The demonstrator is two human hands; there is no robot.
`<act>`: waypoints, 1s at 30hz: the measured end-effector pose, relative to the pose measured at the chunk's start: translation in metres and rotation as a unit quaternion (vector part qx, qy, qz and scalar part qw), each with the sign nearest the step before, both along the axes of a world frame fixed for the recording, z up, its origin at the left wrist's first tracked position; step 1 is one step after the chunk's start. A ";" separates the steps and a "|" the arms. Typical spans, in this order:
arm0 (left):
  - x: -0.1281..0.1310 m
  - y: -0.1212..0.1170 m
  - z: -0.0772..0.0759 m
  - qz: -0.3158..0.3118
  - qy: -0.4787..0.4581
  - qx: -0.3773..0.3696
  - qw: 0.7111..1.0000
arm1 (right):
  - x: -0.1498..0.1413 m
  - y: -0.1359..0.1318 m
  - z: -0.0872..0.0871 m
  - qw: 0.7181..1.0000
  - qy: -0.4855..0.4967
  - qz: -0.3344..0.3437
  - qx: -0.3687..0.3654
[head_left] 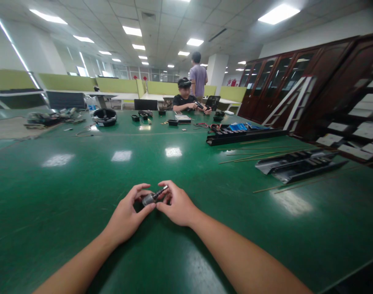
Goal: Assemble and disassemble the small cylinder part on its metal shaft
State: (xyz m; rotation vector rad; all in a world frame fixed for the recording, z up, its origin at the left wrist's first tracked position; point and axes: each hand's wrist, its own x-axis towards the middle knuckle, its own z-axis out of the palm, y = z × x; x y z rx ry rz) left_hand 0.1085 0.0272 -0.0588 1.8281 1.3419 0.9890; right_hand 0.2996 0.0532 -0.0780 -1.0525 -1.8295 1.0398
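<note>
Cylinder [148, 199]: one, grey metal, with a thin shaft [161, 191]; lies tilted between my two hands, over the near middle of the bench [91, 188], shaft pointing up and to the right. Contact with the bench: I cannot tell.

Left hand [128, 212]: one, holding the cylinder's body between thumb and curled fingers. Right hand [179, 204]: one, fingers bent narrowly around the shaft, index finger by its tip, thumb near the left thumb; whether it grips, I cannot tell.

Bench: green, glossy, with ceiling lights mirrored in it. I list on its right side: two short rails [296, 166], dark, side by side; sticks [244, 159], thin, several, loose around them; a long black tray [247, 137], with blue packets [240, 127] on it.

Far side: black ring [104, 117], thick, left of middle; cloth heap [45, 117], mottled, farther left; white box [182, 119], near the middle.

Persons, I count two: one seated [182, 101], across the bench, both hands at a dark tool [201, 106]; one standing [199, 79], behind, back turned.

Ladder [302, 98]: one, pale, before dark cabinets [272, 79].
</note>
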 end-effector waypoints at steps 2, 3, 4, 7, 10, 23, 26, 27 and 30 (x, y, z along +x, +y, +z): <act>0.000 0.000 0.001 0.000 0.002 0.005 1.000 | 0.000 0.001 -0.001 1.000 0.003 -0.002 -0.001; 0.000 -0.001 0.001 0.001 0.004 0.007 1.000 | 0.000 0.001 -0.001 1.000 0.005 -0.002 -0.001; -0.001 -0.001 0.001 0.001 0.006 0.008 1.000 | 0.000 0.002 -0.001 1.000 0.006 -0.002 0.000; -0.001 -0.001 0.000 0.001 -0.010 0.002 1.000 | -0.001 0.003 -0.002 1.000 0.008 -0.002 0.002; -0.002 -0.001 -0.002 -0.005 -0.051 -0.007 0.999 | -0.001 0.004 -0.003 1.000 0.012 -0.006 0.003; -0.004 0.001 -0.003 -0.011 -0.016 0.014 1.000 | 0.001 -0.002 0.006 1.000 0.005 -0.007 0.018; -0.004 0.001 -0.003 -0.014 -0.015 0.011 1.000 | 0.001 -0.002 0.008 1.000 0.010 -0.003 0.023; -0.004 0.001 -0.003 -0.016 -0.016 0.010 1.000 | 0.001 -0.002 0.008 1.000 0.011 -0.002 0.023; -0.004 0.001 -0.002 -0.024 -0.015 0.004 1.000 | 0.001 -0.002 0.009 1.000 0.007 0.001 0.023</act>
